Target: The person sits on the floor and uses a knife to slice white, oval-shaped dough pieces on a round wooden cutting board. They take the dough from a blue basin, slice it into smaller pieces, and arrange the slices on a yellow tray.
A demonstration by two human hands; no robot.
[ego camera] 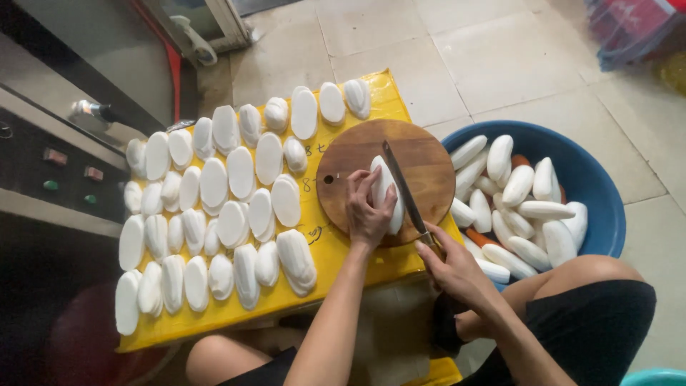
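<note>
Pinching smooth white root (386, 191), left hand (368, 211); right hand (450, 268) gripping knife (404, 189).

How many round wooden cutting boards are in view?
1: the round wooden cutting board lies on the yellow table, beside the blue basin, under the left hand and knife.

Left hand (367, 211) is pressed palm-down, fingers curled, forearm extended straight forward. Right hand (451, 268) is closed in a grip, wrist bent, forearm angled in from the right above a bare knee.
</note>
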